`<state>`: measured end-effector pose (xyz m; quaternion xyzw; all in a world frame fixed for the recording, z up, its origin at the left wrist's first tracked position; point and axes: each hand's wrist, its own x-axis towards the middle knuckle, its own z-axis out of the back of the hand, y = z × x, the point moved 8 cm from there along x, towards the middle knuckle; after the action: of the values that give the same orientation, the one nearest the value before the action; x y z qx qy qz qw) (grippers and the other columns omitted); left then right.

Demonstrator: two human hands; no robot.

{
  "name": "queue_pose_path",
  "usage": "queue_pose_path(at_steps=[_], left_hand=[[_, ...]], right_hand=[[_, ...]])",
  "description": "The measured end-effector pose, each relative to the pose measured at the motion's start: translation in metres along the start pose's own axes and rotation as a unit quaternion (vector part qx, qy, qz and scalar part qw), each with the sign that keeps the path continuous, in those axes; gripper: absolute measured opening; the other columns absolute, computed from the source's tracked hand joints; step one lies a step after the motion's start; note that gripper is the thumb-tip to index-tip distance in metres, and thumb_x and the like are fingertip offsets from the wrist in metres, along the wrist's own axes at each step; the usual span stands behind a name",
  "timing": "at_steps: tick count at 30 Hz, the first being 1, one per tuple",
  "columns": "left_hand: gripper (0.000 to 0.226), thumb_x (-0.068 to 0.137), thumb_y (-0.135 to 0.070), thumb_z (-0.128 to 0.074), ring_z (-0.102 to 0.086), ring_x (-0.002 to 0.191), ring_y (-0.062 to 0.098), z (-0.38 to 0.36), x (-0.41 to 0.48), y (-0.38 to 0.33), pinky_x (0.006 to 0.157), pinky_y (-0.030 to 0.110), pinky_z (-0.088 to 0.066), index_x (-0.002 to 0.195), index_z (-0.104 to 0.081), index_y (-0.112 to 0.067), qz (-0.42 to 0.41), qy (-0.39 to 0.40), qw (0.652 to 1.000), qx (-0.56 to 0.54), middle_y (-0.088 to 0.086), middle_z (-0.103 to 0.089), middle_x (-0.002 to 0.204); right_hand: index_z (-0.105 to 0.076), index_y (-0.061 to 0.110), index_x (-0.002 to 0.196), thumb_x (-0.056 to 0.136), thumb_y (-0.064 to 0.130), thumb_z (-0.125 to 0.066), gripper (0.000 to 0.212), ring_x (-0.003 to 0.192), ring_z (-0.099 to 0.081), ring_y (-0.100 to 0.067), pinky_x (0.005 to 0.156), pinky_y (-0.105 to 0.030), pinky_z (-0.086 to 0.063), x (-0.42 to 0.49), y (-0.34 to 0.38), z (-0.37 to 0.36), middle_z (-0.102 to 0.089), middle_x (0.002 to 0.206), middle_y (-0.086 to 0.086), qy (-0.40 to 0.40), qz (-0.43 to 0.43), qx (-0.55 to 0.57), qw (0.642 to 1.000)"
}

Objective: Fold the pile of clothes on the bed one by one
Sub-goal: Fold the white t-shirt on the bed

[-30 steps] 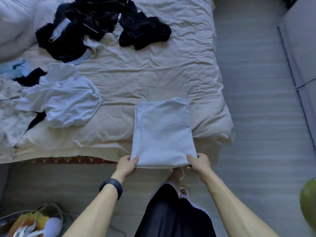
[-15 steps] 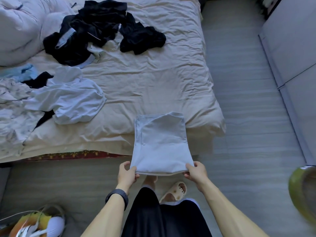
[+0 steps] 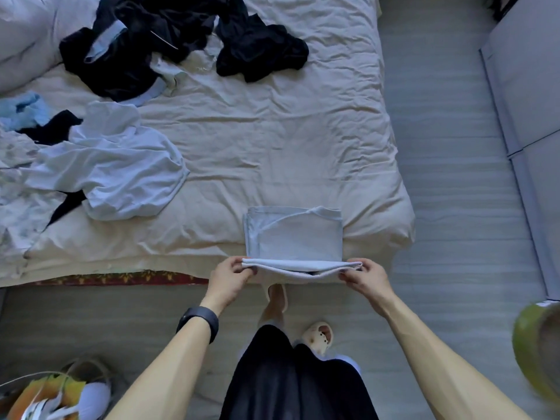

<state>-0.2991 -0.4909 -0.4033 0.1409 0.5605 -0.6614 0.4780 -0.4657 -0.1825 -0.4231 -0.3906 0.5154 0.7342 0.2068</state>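
**First:** Which piece is in hand, and where does it sit?

**Second:** The pale blue garment (image 3: 295,237); it lies at the near edge of the bed (image 3: 272,153), right of the middle; its far part is flat on the sheet and its near edge is raised off it.

**First:** And the grip?

**Second:** The left hand (image 3: 228,275) pinches the near left corner, fingers and thumb closed on the cloth; the right hand (image 3: 365,277) pinches the near right corner the same way; the hem runs taut and level between them.

**First:** A last fold, I'd say; near half over far half.

**Second:** It looks that way. To do it well I'd carry both corners away together at one height, so the layers inside don't slide; land the hem square on the far edge, corner on corner; then let go and smooth outward from the crease.

**First:** What could spoil it?

**Second:** The lifted edge hangs right at the mattress edge; with a slack pinch the under layers could sag out; better to hold tension until the cloth is down.

**First:** Much left?

**Second:** Plenty; the black heap (image 3: 169,40) at the far left and the pale shirt (image 3: 112,171) crumpled at the left are both well apart from this one, and neither is folded.
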Motion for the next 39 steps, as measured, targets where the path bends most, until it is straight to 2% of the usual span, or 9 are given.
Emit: queue_pose_path(at_steps=[2,6,11,15,20,27,30,34,39], left_hand=[[0.032,0.083,-0.043,-0.074,-0.068,0.087,0.017,0.008,0.033,-0.015,0.070,0.022,-0.048,0.104,-0.070,-0.020,-0.025,-0.021,0.997,0.075,-0.002,-0.073,0.091],[0.035,0.090,-0.055,-0.063,-0.064,0.094,0.022,0.008,0.100,-0.034,0.080,0.036,-0.051,0.098,-0.065,-0.020,-0.032,-0.044,0.994,0.094,0.006,-0.067,0.105],[0.033,0.097,-0.050,-0.055,-0.060,0.099,0.026,-0.007,0.166,-0.035,0.076,0.034,-0.042,0.100,-0.061,-0.018,0.018,-0.048,0.995,0.085,0.004,-0.064,0.104],[0.035,0.098,-0.051,-0.052,-0.058,0.090,0.030,-0.014,0.191,-0.031,0.069,0.036,-0.039,0.087,-0.054,-0.018,0.040,-0.078,0.991,0.104,0.005,-0.060,0.089],[0.037,0.092,-0.045,-0.067,-0.058,0.091,0.026,-0.016,0.192,-0.036,0.073,0.030,-0.036,0.106,-0.048,-0.016,0.081,-0.135,0.985,0.069,0.001,-0.059,0.099],[0.068,0.081,-0.078,-0.056,-0.057,0.095,0.027,-0.017,0.164,-0.009,0.078,0.038,-0.046,0.113,-0.048,-0.018,0.186,-0.074,0.976,0.083,0.002,-0.058,0.104],[0.064,0.080,-0.061,-0.072,-0.062,0.107,0.026,-0.024,0.157,0.005,0.094,0.044,-0.052,0.122,-0.053,-0.017,0.168,-0.024,0.985,-0.029,0.003,-0.064,0.113],[0.025,0.088,-0.047,-0.071,-0.067,0.096,0.018,-0.020,0.154,-0.008,0.081,0.035,-0.056,0.101,-0.065,-0.027,0.112,0.013,0.992,-0.052,-0.003,-0.070,0.102],[0.036,0.098,-0.053,-0.053,-0.061,0.076,0.020,-0.006,0.134,-0.062,0.064,0.032,-0.044,0.094,-0.053,-0.017,-0.011,-0.069,0.996,0.050,0.001,-0.062,0.078]], right_hand=[[-0.070,0.010,0.092,0.093,0.007,-0.067,0.005,0.068,-0.066,-0.017,0.061,-0.023,-0.051,0.026,0.021,-0.001,-0.072,0.083,-0.010,-0.028,0.042,-0.080,0.996],[-0.069,0.010,0.083,0.095,0.035,-0.067,0.028,0.076,-0.060,-0.018,0.073,-0.034,-0.047,0.078,0.060,-0.006,-0.069,0.079,-0.008,-0.105,0.108,-0.216,0.965],[-0.060,0.008,0.086,0.101,0.039,-0.056,0.035,0.093,-0.059,-0.033,0.076,-0.035,-0.039,0.140,0.064,-0.029,-0.064,0.092,-0.014,-0.123,0.075,-0.242,0.959],[-0.057,0.016,0.090,0.101,0.045,-0.052,0.031,0.093,-0.051,-0.025,0.079,-0.033,-0.034,0.158,0.066,-0.037,-0.059,0.099,-0.008,-0.153,0.046,-0.249,0.955],[-0.053,0.016,0.093,0.098,0.048,-0.058,0.033,0.094,-0.051,-0.024,0.078,-0.032,-0.033,0.158,0.067,-0.037,-0.061,0.099,-0.005,-0.198,0.027,-0.230,0.952],[-0.053,0.020,0.105,0.093,0.055,-0.061,0.038,0.113,-0.058,-0.030,0.086,-0.034,-0.039,0.138,0.064,-0.040,-0.065,0.116,-0.009,-0.157,-0.031,-0.254,0.954],[-0.056,0.018,0.116,0.093,0.045,-0.066,0.036,0.109,-0.058,-0.025,0.083,-0.029,-0.037,0.134,0.055,-0.040,-0.064,0.113,-0.003,-0.110,-0.050,-0.216,0.969],[-0.061,0.021,0.106,0.097,0.044,-0.062,0.025,0.102,-0.063,-0.023,0.080,-0.030,-0.041,0.130,0.053,-0.040,-0.068,0.102,0.001,-0.077,-0.020,-0.218,0.973],[-0.041,0.013,0.094,0.103,0.052,-0.043,0.040,0.087,-0.054,-0.036,0.072,-0.038,-0.034,0.099,0.083,-0.042,-0.053,0.079,-0.007,-0.141,0.048,-0.213,0.966]])
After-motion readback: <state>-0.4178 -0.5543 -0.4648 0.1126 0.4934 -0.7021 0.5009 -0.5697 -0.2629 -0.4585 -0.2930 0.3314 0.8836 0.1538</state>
